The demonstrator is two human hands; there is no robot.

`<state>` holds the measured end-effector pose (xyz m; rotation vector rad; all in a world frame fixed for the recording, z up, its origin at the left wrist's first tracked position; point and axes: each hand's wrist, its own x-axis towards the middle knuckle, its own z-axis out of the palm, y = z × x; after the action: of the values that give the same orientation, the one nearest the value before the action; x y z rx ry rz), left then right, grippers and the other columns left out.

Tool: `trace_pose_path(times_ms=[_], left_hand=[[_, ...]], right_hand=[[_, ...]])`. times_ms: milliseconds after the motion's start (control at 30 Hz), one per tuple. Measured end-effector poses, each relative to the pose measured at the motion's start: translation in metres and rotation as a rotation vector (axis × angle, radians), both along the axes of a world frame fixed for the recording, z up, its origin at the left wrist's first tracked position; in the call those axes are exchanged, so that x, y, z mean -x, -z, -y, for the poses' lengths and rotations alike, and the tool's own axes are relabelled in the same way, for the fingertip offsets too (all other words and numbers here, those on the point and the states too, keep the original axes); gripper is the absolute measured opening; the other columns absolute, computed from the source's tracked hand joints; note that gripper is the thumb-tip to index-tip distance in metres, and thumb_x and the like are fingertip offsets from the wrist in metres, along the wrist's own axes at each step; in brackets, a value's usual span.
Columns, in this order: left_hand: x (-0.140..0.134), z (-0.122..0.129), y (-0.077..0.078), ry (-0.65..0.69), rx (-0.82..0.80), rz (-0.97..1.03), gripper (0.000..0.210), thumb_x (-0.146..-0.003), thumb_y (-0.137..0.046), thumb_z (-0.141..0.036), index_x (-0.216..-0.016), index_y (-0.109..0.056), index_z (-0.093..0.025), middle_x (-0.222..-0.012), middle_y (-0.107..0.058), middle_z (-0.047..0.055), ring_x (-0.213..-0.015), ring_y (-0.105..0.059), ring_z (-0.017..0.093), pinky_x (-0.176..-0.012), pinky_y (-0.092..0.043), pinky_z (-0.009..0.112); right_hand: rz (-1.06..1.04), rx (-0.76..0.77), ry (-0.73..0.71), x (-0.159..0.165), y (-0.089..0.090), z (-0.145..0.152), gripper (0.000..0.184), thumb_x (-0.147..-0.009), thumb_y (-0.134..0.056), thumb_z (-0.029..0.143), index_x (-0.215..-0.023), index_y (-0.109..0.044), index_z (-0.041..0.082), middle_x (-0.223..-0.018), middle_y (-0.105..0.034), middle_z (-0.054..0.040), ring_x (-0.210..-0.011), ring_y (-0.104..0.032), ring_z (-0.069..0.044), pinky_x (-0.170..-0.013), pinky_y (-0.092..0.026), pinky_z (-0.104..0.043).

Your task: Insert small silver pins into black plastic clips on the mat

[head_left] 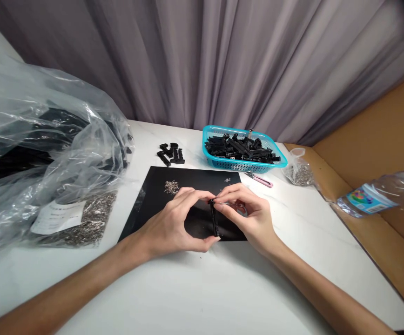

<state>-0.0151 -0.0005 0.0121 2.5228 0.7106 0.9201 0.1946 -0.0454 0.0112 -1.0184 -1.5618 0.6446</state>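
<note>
Bracing the slim black plastic bar (214, 220) end-to-end in L hand (174, 223) over flat black mat (144, 204) prob. helps — R hand (252, 209), pinching thin silvery tool (227, 203), needs light touch at far end.

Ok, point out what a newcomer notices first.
First, the turquoise perforated plastic basket, heaped with black plastic parts, at the back of the white table. Then the left hand and right hand at a slim black plastic piece over the black rectangular mat. A large clear plastic bag bulges at the left.

There are two hands (172, 225) (252, 211), one basket (245, 165), one mat (149, 197) and one bottle (371, 199).
</note>
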Motion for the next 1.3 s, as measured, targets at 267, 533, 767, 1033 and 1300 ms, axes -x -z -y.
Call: trace_pose_path(times_ms=[267,533,767,1033,1300], left_hand=[[-0.002,0.002,0.000,0.009,-0.021,0.020,0.066,-0.071,-0.084,-0.035,-0.127,-0.050,-0.024,-0.115,-0.068,0.007,-0.113,-0.061,0.027,-0.095,-0.058,0.039],[-0.003,0.001,0.003,0.001,-0.057,0.021,0.066,-0.071,-0.084,-0.034,-0.125,-0.050,-0.023,-0.113,-0.068,0.007,-0.111,-0.061,0.027,-0.094,-0.058,0.039],[-0.004,0.000,0.002,0.006,-0.063,0.030,0.067,-0.070,-0.084,-0.030,-0.127,-0.049,-0.021,-0.115,-0.068,0.007,-0.112,-0.060,0.026,-0.095,-0.057,0.037],[-0.003,0.004,0.004,-0.015,-0.029,0.027,0.069,-0.069,-0.085,-0.029,-0.127,-0.050,-0.021,-0.116,-0.067,0.007,-0.114,-0.059,0.025,-0.096,-0.057,0.037],[-0.003,0.000,-0.001,-0.021,-0.055,0.050,0.066,-0.067,-0.086,-0.026,-0.124,-0.054,-0.019,-0.108,-0.068,0.007,-0.106,-0.061,0.025,-0.094,-0.056,0.039]], right_hand=[[0.037,-0.051,0.061,0.005,0.007,0.002,0.007,-0.094,-0.069,0.022,-0.094,-0.074,0.027,-0.098,-0.067,-0.0055,-0.089,-0.066,-0.020,-0.063,-0.053,-0.032],[0.112,-0.086,0.085,0.009,0.007,0.004,0.010,-0.095,-0.065,0.017,-0.094,-0.071,0.024,-0.098,-0.066,-0.0057,-0.085,-0.063,-0.018,-0.060,-0.050,-0.030],[0.101,-0.110,0.127,0.010,0.007,0.006,0.011,-0.093,-0.066,0.013,-0.095,-0.071,0.023,-0.094,-0.065,-0.0036,-0.079,-0.059,-0.016,-0.057,-0.046,-0.027],[0.132,-0.185,0.146,0.011,0.006,0.006,0.016,-0.090,-0.064,0.007,-0.090,-0.071,0.021,-0.091,-0.065,-0.0042,-0.077,-0.063,-0.015,-0.054,-0.047,-0.026],[0.248,-0.206,-0.015,-0.001,0.007,0.002,0.021,-0.093,-0.060,0.007,-0.101,-0.071,0.022,-0.103,-0.061,-0.0066,-0.079,-0.062,-0.014,-0.056,-0.047,-0.026]])
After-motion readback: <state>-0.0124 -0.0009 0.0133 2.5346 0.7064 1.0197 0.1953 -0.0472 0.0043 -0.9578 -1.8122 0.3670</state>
